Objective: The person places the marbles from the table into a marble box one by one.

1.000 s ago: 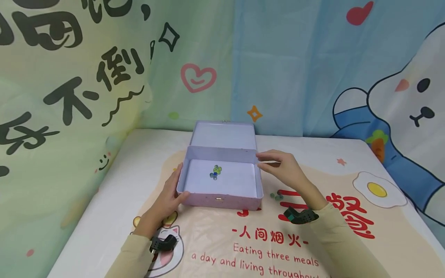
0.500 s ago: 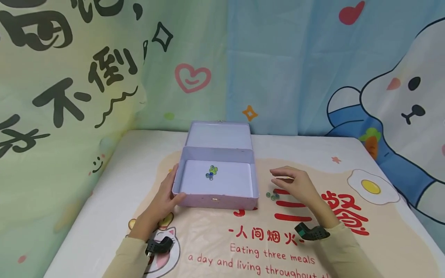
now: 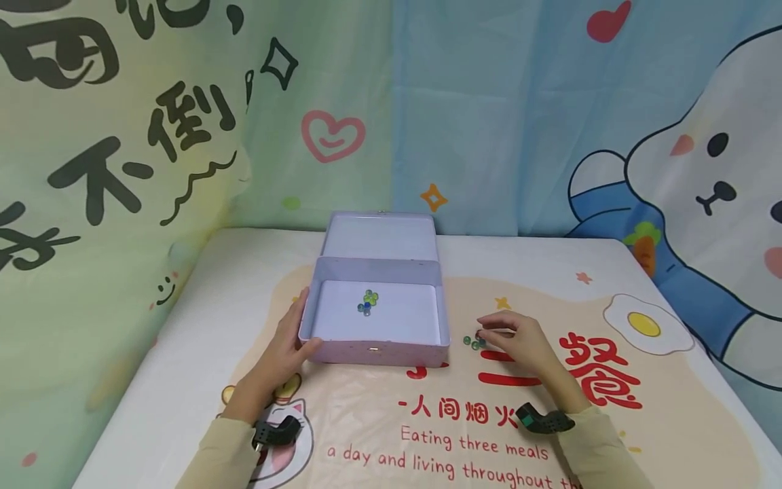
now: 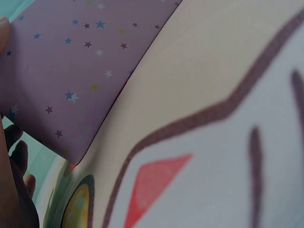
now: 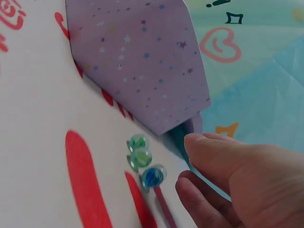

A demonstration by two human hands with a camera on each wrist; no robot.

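A lilac tin box [image 3: 379,353] with a star print stands with its lid [image 3: 379,234] folded back. My left hand [image 3: 281,350] holds its front left corner, fingers along the side wall and thumb at the front rim. Inside, a small cluster of glass marbles [image 3: 368,299], yellow-green and blue, lies left of centre. To the right of the box, my right hand [image 3: 519,343] hovers beside several marbles on the tablecloth. Its thumb and fingertips are apart. In the right wrist view, a blue marble [image 5: 153,176] lies nearest those fingertips, with a green marble [image 5: 141,157] beyond it.
The printed tablecloth [image 3: 464,435] covers the table, with red lettering, a cat and a fried egg drawn on it. A patterned curtain [image 3: 476,122] hangs directly behind the table. Each wrist wears a black camera band [image 3: 544,419].
My right hand has moved from the box's right wall down and outward to the marbles on the cloth. The left hand has stayed at the box corner. The head view has shifted slightly.
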